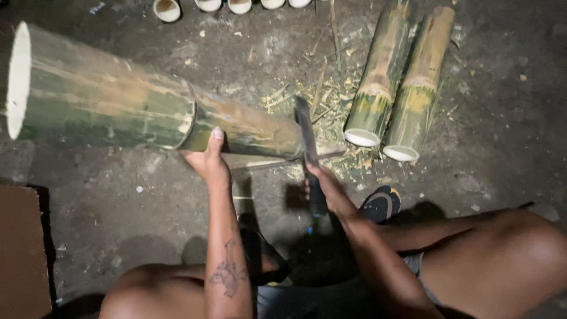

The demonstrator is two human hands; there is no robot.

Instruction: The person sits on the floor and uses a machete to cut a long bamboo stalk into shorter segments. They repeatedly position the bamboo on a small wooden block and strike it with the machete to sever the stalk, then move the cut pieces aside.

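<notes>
Big bamboo (118, 103) lies tilted across the floor (118, 201), its cut open end at far left near the camera, its narrow end pointing right toward the blade. Green skin with tan streaks, and a node ring partway along. Left hand (207, 158) props it from below just right of the node, fingers wrapped under, thumb up against the side; closed on the bamboo. Right hand (322, 186) is fisted around the dark handle of a machete (307, 147). The blade stands roughly upright and meets the bamboo's narrow end; exact contact point is hard to tell in the dim light.

Chips (331, 106) and thin splinters litter the floor around the blade, thickest just behind it. Two shorter bamboo pieces (396, 82) lie side by side and touching to the right of the blade, pale cut ends facing the person. A row of small cut rings (227, 6) sits along the top edge, well apart from the hands. A sandal (381, 204) is on the floor just right of the right wrist. The person sits low, bare knees on both sides, a tattoo on the left forearm. A brown board (23, 248) is at the lower left edge. Floor is dark, rough and dusty.
</notes>
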